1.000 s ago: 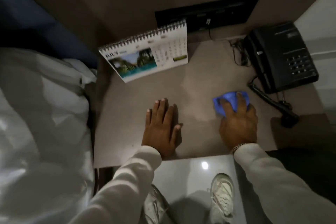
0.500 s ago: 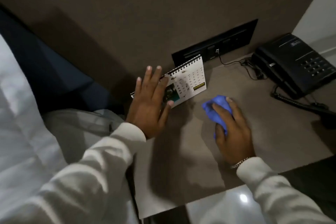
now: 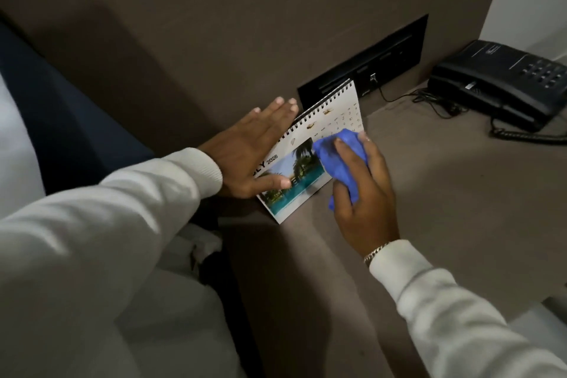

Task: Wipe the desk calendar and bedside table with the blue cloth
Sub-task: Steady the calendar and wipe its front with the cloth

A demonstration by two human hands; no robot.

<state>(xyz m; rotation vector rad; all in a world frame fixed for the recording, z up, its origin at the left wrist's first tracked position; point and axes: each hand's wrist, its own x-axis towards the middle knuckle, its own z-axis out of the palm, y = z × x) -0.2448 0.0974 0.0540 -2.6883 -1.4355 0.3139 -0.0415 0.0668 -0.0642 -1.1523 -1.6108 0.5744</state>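
A white spiral-bound desk calendar [image 3: 329,115] with a July beach picture stands tilted at the back left of the brown bedside table [image 3: 445,209]. My left hand [image 3: 251,150] grips the calendar's left end, fingers behind its top edge and thumb on the picture. My right hand [image 3: 365,193] presses the crumpled blue cloth [image 3: 334,159] against the calendar's front, over the right part of the picture and the date grid.
A black telephone [image 3: 503,86] with a coiled cord sits at the table's back right. A black socket panel [image 3: 368,67] with a plugged cable is set in the wall behind the calendar. White bedding [image 3: 171,316] and a dark headboard lie to the left.
My left hand rose from the tabletop to the calendar and took hold of its left end. My right hand carried the blue cloth from the table surface onto the calendar's front.
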